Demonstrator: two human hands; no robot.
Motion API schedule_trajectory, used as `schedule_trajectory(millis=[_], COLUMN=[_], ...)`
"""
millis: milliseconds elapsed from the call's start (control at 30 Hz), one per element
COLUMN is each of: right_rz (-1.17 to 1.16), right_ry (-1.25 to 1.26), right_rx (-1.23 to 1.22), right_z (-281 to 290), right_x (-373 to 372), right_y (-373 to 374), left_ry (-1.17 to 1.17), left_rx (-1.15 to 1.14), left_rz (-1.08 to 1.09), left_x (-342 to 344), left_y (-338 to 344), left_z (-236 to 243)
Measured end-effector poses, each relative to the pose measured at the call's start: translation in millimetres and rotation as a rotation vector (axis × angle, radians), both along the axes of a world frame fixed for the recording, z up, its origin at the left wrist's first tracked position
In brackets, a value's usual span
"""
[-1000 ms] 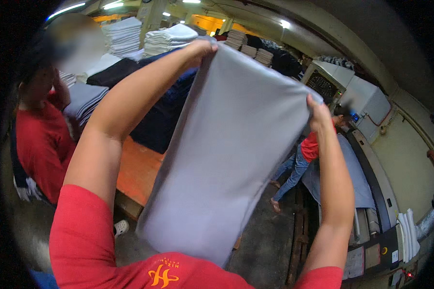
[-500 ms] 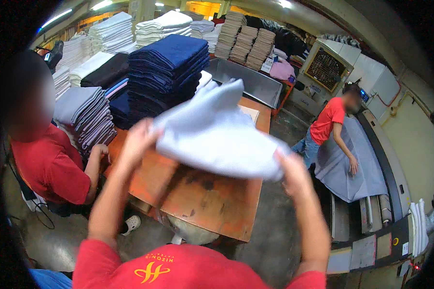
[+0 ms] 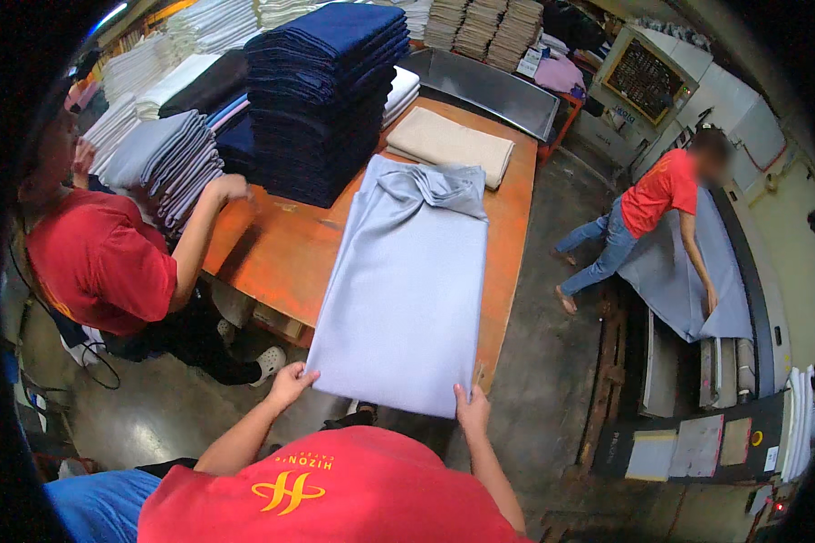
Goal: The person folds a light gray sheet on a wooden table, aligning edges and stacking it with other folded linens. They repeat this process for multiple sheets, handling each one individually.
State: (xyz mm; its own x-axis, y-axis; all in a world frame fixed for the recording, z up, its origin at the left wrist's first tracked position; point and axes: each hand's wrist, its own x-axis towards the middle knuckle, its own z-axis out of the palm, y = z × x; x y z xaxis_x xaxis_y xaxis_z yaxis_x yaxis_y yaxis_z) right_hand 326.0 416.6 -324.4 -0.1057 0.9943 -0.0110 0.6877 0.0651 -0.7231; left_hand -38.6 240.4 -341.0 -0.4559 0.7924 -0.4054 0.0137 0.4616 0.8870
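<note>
While our left hand (image 3: 290, 384) pinches one near corner of the grey cloth (image 3: 398, 308) and our right hand (image 3: 473, 412) pinches the other, the cloth lies lengthwise along the orange surface (image 3: 308, 249), its near end reaching past the edge toward us. Each grip is drawn close, fingers and thumb nipping only the margin of the fabric. We judge that a hard pull toward us could drag the cloth off, since part of it has no support beneath. Its far end is bunched and twisted, so pressing it down like that could set creases, and pushing it forward could nudge the folded beige cloth (image 3: 457, 145) just beyond. A sideways sweep might catch the tall navy stack (image 3: 326, 109) at the left. Behind these sits a metal tub (image 3: 489, 90); we see its inner wall but cannot tell its contents.
</note>
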Motion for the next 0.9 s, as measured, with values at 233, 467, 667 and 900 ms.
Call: schedule_trajectory(millis=[233, 467, 667, 900], right_rz=[-0.157, -0.029, -0.110, -0.098], right_ry=[0.057, -0.138, -0.203, -0.233], right_rx=[-0.112, 0.220, 0.200, 0.203], right_z=[-0.4, 15.2, 6.6, -0.7], right_x=[18.2, -18.8, -72.3, -112.2], right_y=[-35.5, 60.6, 140.6, 179.6], left_ry=[0.511, 0.816, 0.706, 0.649], left_rx=[0.237, -0.180, 0.069, 0.054], left_rz=[-0.045, -0.130, 0.135, 0.285], left_x=[-1.0, -29.6, -58.0, -97.5], left_y=[51.9, 154.2, 250.2, 250.2], left_z=[6.7, 42.0, 18.7, -1.7])
